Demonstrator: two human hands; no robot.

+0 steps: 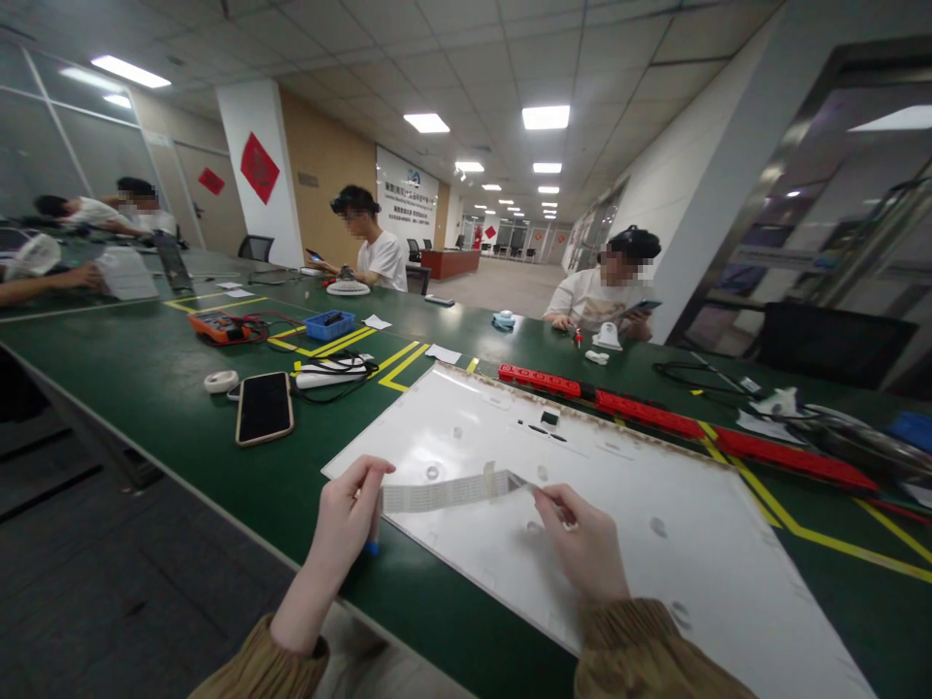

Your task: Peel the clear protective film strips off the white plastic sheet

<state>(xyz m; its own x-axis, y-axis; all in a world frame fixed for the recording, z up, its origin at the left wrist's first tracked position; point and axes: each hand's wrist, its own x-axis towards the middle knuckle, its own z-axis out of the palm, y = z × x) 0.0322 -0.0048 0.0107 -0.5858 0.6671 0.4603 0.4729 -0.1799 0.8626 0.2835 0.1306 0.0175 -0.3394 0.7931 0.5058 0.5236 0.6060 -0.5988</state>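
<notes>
Left hand point(348, 510), right hand point(582, 536) pinching, well apart.

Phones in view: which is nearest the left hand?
The face-up phone on the green table, just beyond the left hand; phones co-workers hold are farther, across it.

Lit ceiling panels point(546, 117); white pillar point(251, 221); tan wall point(331, 141).

Loose olive-brown sleeves point(655, 662), gathered cuffs point(297, 658), bare fingers point(562, 497)
</notes>
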